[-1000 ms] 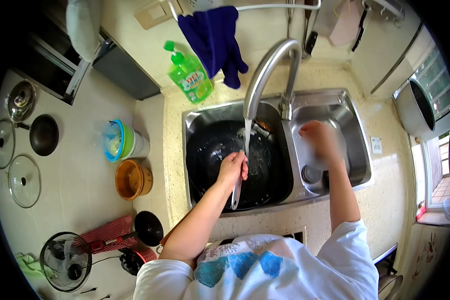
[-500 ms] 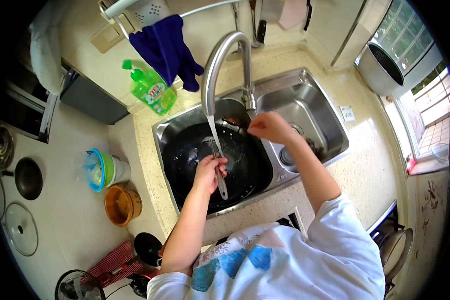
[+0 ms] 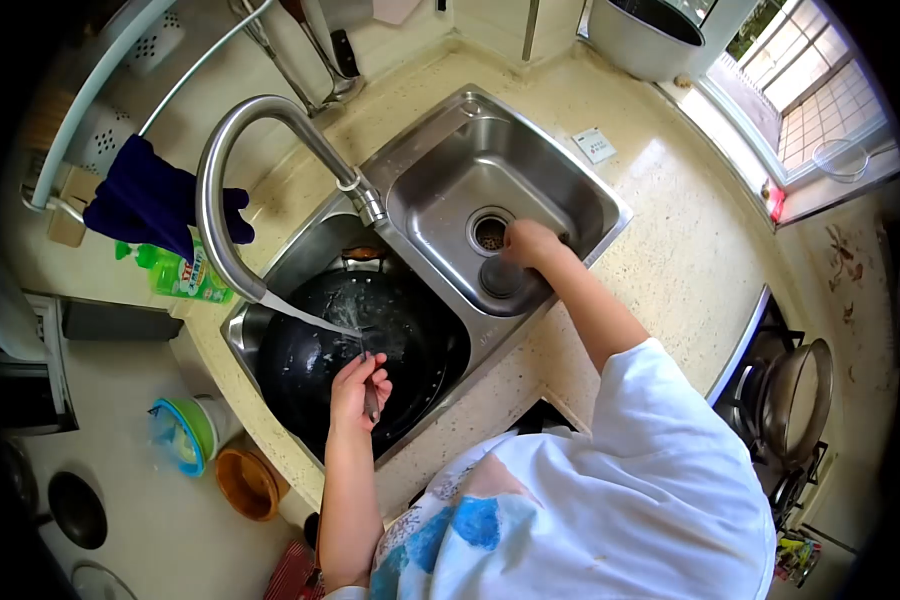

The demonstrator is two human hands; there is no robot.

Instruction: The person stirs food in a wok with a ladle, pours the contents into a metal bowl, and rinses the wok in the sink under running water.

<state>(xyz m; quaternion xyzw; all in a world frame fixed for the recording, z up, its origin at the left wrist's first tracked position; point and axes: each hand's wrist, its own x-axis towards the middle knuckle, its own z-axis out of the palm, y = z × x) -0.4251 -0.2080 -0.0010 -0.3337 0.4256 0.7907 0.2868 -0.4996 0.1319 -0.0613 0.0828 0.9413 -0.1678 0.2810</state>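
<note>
Water runs from the curved faucet (image 3: 210,190) into the left basin, where a large black wok (image 3: 315,350) lies. My left hand (image 3: 355,392) is closed around the handle of a metal utensil (image 3: 371,400), over the wok and beside the stream. The utensil's far end is hard to make out in the water. In the right basin (image 3: 450,190), my right hand (image 3: 532,245) is lowered near the drain (image 3: 489,232) and a round dark strainer or stopper (image 3: 501,277). Its fingers are mostly hidden, and what they hold, if anything, cannot be made out.
A purple cloth (image 3: 155,200) hangs by a green soap bottle (image 3: 185,275). A grey pot (image 3: 645,38) stands at the back right. On the stove at the right is a pan (image 3: 800,400). Buckets, including a brown one (image 3: 247,484), are at the lower left.
The view has swung right. My right hand has moved from above the divider down into the right basin by the drain. My left hand keeps hold of the utensil.
</note>
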